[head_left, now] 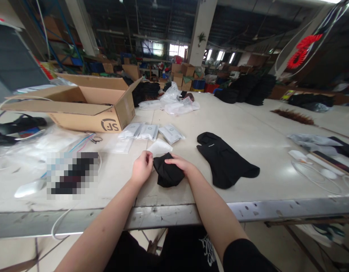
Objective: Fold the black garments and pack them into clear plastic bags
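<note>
Near the table's front edge, my right hand [178, 163] grips a folded black cloth piece [170, 176], its thumb and fingers on the top and right side. To its left, my left hand [142, 166] is closed in a pinch at the near left corner of a small white plastic bag [161, 146]. The bag lies just behind the folded cloth, which hides part of it. On the right, a black fabric garment [226, 158], shaped like a face and neck cover with a small pale logo, is spread flat.
Several packed white pouches [148, 131] lie behind my hands. An open cardboard box [89, 109] stands back left. Clear plastic bags [35, 147] are at left; crumpled plastic [177, 102] and black stacks [248, 88] are farther back. A white cable [315, 175] lies at right.
</note>
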`<state>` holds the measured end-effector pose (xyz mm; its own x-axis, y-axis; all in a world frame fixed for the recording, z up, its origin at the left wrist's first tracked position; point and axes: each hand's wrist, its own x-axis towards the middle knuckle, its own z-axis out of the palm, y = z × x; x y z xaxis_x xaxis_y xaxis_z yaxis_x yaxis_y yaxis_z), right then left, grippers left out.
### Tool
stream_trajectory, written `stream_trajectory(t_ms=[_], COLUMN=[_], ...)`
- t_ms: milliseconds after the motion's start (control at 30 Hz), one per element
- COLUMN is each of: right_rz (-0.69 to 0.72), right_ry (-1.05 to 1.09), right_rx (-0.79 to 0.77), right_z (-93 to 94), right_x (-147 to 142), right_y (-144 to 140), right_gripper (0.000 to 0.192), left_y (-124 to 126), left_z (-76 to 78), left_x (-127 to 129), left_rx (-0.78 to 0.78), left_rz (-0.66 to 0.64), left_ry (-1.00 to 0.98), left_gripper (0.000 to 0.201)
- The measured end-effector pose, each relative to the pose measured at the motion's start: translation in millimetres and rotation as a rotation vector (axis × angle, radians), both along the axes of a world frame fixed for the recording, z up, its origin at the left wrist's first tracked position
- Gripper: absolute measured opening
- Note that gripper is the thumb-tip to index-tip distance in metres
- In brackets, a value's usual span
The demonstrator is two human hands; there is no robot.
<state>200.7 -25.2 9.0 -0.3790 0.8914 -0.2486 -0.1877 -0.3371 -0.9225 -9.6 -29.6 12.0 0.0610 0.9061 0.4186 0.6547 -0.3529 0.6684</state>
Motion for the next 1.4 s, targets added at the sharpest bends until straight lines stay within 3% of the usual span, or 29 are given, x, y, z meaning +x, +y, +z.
stream_trajectory(t_ms=[133, 333, 467, 633, 767, 1000, 1067, 1167, 1333, 1400], right_rz=[-0.021, -0.197, -0.322, -0.235, -0.217, -0.508, -0.536, -0.443, -0.172, -0.089], right_ry=[-0.056, -0.065, -0.021, 0.103, 0.163, 0.223, 0.248, 0.297, 0.358, 0.367], right_rx=[0.064, 0.159, 0.136, 0.043, 0.034, 0.036, 0.028, -0.029, -0.253, -0.263], right_z=[0.9, -4.2, -5.8, -6.3, -5.8, -12.5, -14.2, -13.1, -4.6, -1.7], right_x=[-5.3, -16.1, -18.8, -16.0, -18.1, -29.5, -31.0, -30.7, -24.2, -20.4], right_y=[0.9, -0.1, -2.5, -5.4, -3.8, 4.0, 4.2, 3.1, -1.3, -3.9], right_gripper=[0.037, 0.033, 0.03, 0.03, 0.034, 0.026, 0.025, 0.023, 0.034, 0.029], left_y=[-4.8, -10.6, -3.7, 8.8, 8.1, 4.2, 5.1, 5.7, 4.4, 4.1], left_z=[-1.8, -2.5, -6.8, -14.2, -15.9, -10.7, -9.2, -8.3, -10.1, -11.3], left_x=[-1.8, -0.9, 3.1, 0.6, -1.5, -1.8, -1.1, 1.2, 2.7, 1.2], left_rx=[0.065, 0.126, 0.113, 0.205, 0.302, 0.434, 0.447, 0.43, 0.353, 0.298], left_rz=[0.032, -0.192, -0.213, -0.283, -0.24, -0.25, -0.251, -0.246, -0.253, -0.209], left_ry=[0.004, 0.202, 0.202, 0.187, 0.19, 0.34, 0.363, 0.367, 0.398, 0.398], left_gripper=[0.025, 0.029, 0.031, 0.026, 0.027, 0.031, 0.031, 0.031, 0.035, 0.036])
